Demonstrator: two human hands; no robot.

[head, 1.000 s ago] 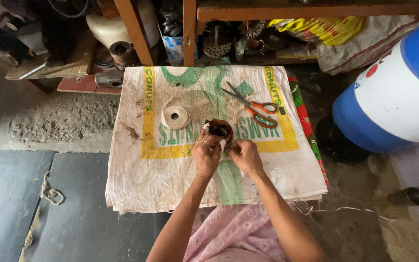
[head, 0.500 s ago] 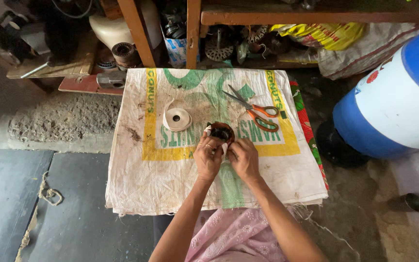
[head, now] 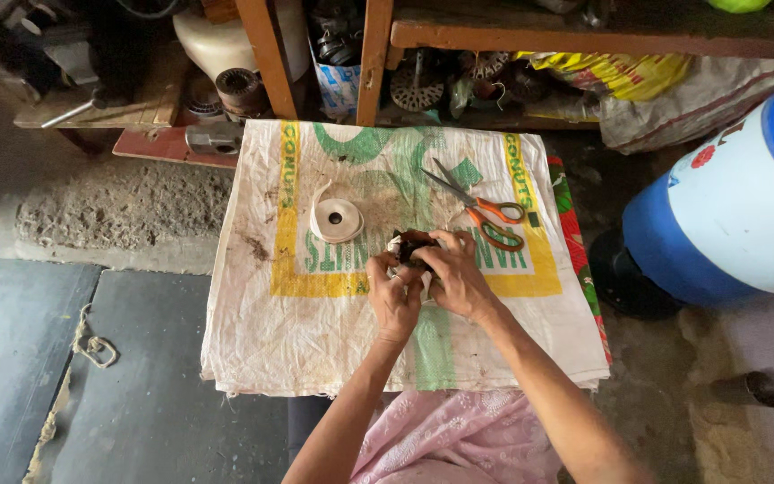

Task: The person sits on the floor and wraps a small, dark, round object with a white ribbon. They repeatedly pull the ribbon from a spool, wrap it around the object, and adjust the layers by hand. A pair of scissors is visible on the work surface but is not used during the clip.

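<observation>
Dark, coil-like part (head: 409,246) sits mid-tabletop on the woven sack (head: 315,332), clamped by both the left hand (head: 396,300) and right hand (head: 454,273), wrapping seemingly unfinished, white tape roll (head: 335,219) and orange scissors (head: 485,211) lying untouched nearby.

Soft even daylight, faint shadows, dim shelf recesses (upper edge), sharp focus, slight wide-angle bending at edges

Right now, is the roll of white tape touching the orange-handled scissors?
Apart. The head view shows the roll of white tape lying left of the orange-handled scissors, with a bare stretch of the woven sack between them.
</observation>
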